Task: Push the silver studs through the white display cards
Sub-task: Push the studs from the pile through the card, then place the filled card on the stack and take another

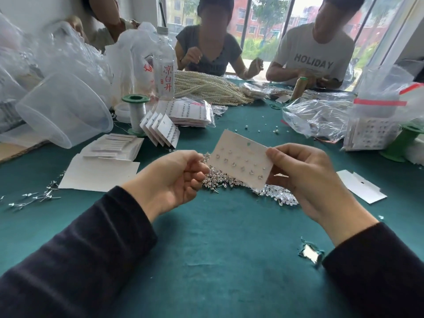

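Note:
My right hand (305, 177) holds a white display card (241, 159) by its right edge, thumb on top, above the green table. Several silver studs sit in rows on the card. My left hand (176, 180) hovers just left of the card with its fingers curled together; whether a stud is pinched between the fingertips cannot be made out. A heap of loose silver studs (220, 177) lies on the table under and behind the card, spreading to the right below my right hand.
Blank cards (101, 168) lie stacked at left, filled cards (160, 129) stand behind them. One blank card (362, 187) lies at right. Scattered studs (36, 196) sit far left. A plastic tub (64, 109), thread spool (136, 113), bottle (164, 63), pearl strands (206, 86) and bags (319, 115) crowd the back. Two people sit opposite.

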A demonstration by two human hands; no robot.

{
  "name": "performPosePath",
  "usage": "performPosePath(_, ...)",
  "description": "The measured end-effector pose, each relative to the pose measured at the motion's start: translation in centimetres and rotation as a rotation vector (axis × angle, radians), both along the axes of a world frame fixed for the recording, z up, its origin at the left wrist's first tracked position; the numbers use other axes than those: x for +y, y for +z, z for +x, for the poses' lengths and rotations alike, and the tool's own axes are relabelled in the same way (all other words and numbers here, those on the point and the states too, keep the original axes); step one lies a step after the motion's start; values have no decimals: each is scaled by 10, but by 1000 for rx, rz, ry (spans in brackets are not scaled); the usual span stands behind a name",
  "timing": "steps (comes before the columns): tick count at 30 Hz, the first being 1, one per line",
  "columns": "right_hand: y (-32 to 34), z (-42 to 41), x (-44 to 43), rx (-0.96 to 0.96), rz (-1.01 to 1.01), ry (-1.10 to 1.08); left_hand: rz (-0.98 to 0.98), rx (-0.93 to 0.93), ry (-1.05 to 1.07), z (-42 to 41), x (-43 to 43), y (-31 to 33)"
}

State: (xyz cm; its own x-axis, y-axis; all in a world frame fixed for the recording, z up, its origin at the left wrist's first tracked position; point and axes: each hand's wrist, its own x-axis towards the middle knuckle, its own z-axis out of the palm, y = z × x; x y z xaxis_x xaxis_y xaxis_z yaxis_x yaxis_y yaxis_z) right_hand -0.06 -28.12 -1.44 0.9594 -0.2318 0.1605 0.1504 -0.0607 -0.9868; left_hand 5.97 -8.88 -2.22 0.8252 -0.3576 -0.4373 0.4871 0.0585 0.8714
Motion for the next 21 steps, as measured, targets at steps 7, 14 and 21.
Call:
performPosePath(7, -3, 1, -2, 150, 52, 136, -23, -582, 62, 2, 7, 1)
performPosePath(14, -12, 5, -2, 78, -45, 60, 219, -628, -14, -1, 8, 6)
performPosePath(21, -29, 12, 1, -178, -659, -39, 215, -423, 542, 76, 18, 22)
